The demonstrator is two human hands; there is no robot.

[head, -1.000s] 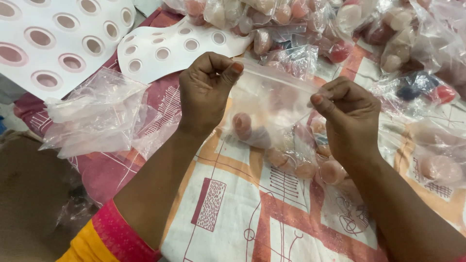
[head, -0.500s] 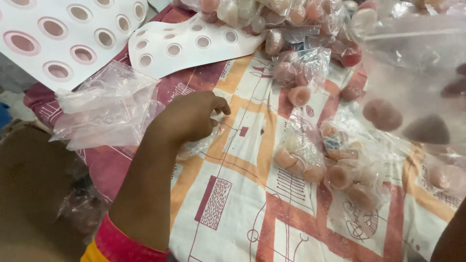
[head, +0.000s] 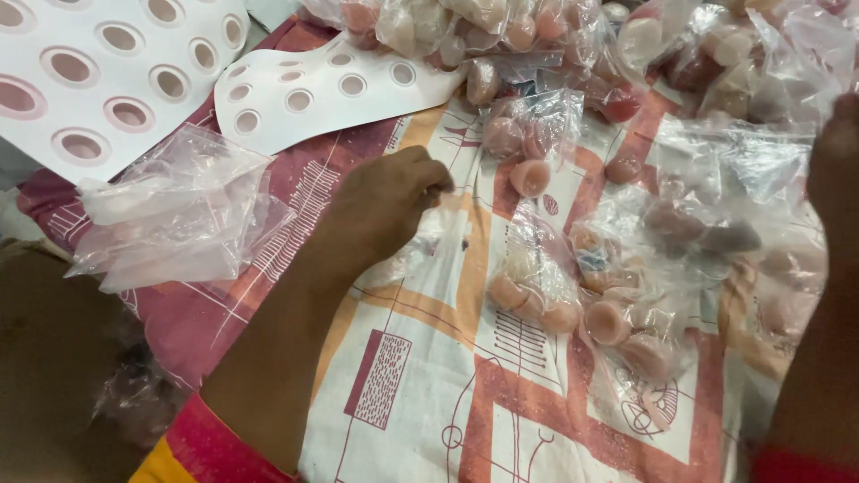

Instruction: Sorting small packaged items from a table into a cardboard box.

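My left hand rests over the patterned cloth, fingers pinched together on a small crumpled clear bag lying under it. My right hand is at the right edge, blurred, and seems to grip a clear plastic bag with a few pink cup-shaped pieces in it. Between the hands lie filled bags of pink cups and one loose pink cup.
A pile of empty clear bags lies at the left. White sheets with round holes sit at the top left. Several filled bags are heaped along the far edge.
The hands have separated. My left hand dropped to the cloth and pinched a crumpled bag. My right hand carried the filled bag off to the right edge.
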